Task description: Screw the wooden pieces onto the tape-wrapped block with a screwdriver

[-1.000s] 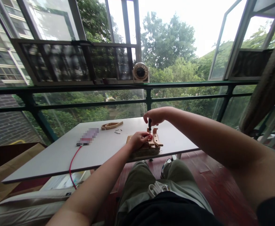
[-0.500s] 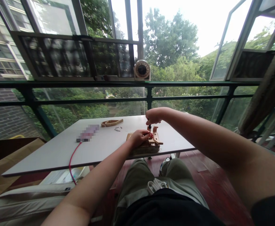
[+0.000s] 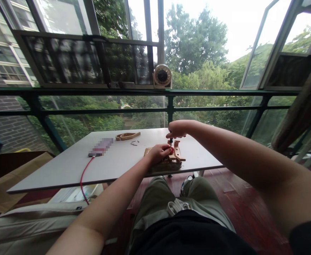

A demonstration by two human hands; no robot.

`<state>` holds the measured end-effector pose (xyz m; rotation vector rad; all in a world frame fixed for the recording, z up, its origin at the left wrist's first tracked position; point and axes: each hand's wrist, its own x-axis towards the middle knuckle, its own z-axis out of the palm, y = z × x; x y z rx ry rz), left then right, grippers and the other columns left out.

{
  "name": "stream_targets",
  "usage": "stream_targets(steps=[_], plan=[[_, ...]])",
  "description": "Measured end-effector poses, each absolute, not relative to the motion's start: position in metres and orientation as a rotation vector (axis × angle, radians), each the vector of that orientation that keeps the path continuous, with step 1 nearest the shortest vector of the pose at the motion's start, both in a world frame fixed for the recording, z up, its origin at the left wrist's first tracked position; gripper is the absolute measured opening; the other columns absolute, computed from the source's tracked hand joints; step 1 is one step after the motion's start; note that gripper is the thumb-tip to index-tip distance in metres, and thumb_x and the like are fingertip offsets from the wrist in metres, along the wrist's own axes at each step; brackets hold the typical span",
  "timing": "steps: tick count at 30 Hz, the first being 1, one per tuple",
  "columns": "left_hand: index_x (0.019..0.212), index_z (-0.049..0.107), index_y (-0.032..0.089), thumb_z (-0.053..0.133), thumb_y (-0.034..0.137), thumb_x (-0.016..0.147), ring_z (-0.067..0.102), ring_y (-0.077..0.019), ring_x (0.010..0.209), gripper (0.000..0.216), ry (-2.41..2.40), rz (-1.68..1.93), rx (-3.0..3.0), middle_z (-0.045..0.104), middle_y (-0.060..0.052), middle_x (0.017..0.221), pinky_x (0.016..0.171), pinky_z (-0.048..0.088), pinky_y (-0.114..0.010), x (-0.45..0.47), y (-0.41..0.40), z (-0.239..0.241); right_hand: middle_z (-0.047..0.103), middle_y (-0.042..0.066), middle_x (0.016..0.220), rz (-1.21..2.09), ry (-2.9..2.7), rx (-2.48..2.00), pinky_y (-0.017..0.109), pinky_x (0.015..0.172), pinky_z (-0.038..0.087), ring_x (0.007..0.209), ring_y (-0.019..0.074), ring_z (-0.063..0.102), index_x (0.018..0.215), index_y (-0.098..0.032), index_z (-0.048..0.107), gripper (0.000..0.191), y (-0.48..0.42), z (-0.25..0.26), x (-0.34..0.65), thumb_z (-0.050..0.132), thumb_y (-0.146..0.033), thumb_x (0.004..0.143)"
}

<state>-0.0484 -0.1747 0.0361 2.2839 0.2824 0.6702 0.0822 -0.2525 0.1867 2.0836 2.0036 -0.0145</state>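
Observation:
My right hand is bent over the top of an upright screwdriver, gripping its dark handle from above. The screwdriver's shaft points down at a small red part among light wooden pieces. My left hand lies low beside it, thumb and fingers closed at the red part. The wooden pieces rest on a brownish block at the table's front edge. The screwdriver's tip is hidden behind my left fingers.
A curved wooden piece and several small dark screws or pins lie on the white table. At left is a blurred device with a red cable. A green railing runs behind.
The view has shifted slightly. My right hand's fingers are a little more stretched out over the screwdriver's top. My left hand keeps its place at the red part.

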Motion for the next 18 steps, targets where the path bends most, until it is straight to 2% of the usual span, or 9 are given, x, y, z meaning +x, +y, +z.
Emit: stream_targets(steps=[6,9,14,16,18], plan=[[0.089,0.064,0.016,0.054,0.043,0.087,0.065,-0.0168,0.077,0.029,0.222,0.73,2.196,0.07,-0.005,0.084,0.071,0.05,-0.027,-0.0443,-0.1682,0.0284,0.065,0.009,0.065,-0.053,2.014,2.076,0.03,0.058,0.043,0.047,0.013,0.054,0.08,-0.008,0.068,0.051,-0.2552,0.189,0.0842,0.046,-0.053,0.089],[0.09,0.065,0.016,0.06,0.044,0.084,0.064,-0.0163,0.075,0.029,0.248,0.748,2.216,0.07,-0.005,0.083,0.068,0.049,-0.025,-0.0445,-0.1662,0.028,0.065,0.009,0.065,-0.048,2.011,2.075,0.03,0.059,0.043,0.047,0.0134,0.054,0.08,-0.008,0.069,0.051,-0.2543,0.1889,0.085,0.046,-0.053,0.089],[0.086,0.069,0.016,0.058,0.042,0.085,0.059,-0.0139,0.069,0.028,0.282,0.748,2.291,0.069,-0.001,0.077,0.065,0.044,-0.024,-0.0475,-0.1674,0.0325,0.066,0.011,0.066,-0.056,2.017,2.066,0.03,0.058,0.042,0.05,0.0147,0.056,0.083,-0.007,0.069,0.056,-0.2553,0.1885,0.0836,0.041,-0.056,0.09],[0.084,0.069,0.016,0.056,0.044,0.085,0.058,-0.0134,0.067,0.031,0.286,0.739,2.298,0.068,-0.001,0.075,0.064,0.043,-0.023,-0.0484,-0.1686,0.034,0.067,0.01,0.068,-0.063,2.052,2.034,0.029,0.057,0.042,0.053,0.0152,0.058,0.09,-0.007,0.068,0.054,-0.2577,0.1893,0.0828,0.045,-0.055,0.089],[0.083,0.07,0.016,0.056,0.045,0.085,0.057,-0.0132,0.067,0.033,0.285,0.734,2.301,0.067,0.0,0.073,0.063,0.042,-0.023,-0.0489,-0.1694,0.0347,0.069,0.008,0.072,-0.084,2.13,2.0,0.026,0.056,0.041,0.057,0.015,0.06,0.107,-0.008,0.065,0.045,-0.2605,0.1906,0.0822,0.057,-0.046,0.084]])
